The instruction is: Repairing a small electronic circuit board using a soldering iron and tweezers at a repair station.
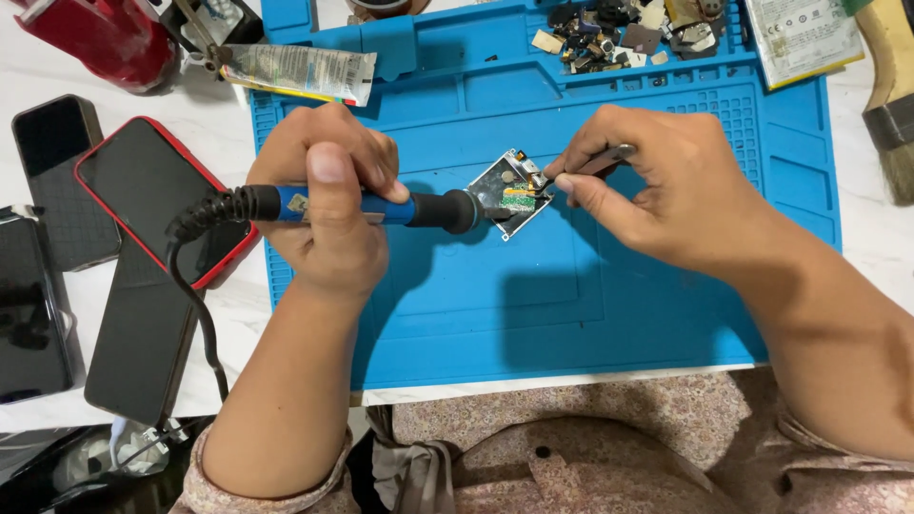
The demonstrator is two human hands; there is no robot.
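Observation:
My left hand (328, 195) grips a blue-handled soldering iron (381, 207) with a black cord, its tip pointing right onto a small square metal module (509, 190) with a green board. That module lies on the blue work mat (590, 295). My right hand (657, 186) pinches metal tweezers (595, 164) whose tips touch the module's right edge.
Several phones lie left of the mat, among them one with a red rim (157, 195) and a black one (52, 176). A squeezed tube (300, 71) rests at the mat's top left. Small loose parts (624, 33) fill the top tray. A brush (895, 105) lies far right.

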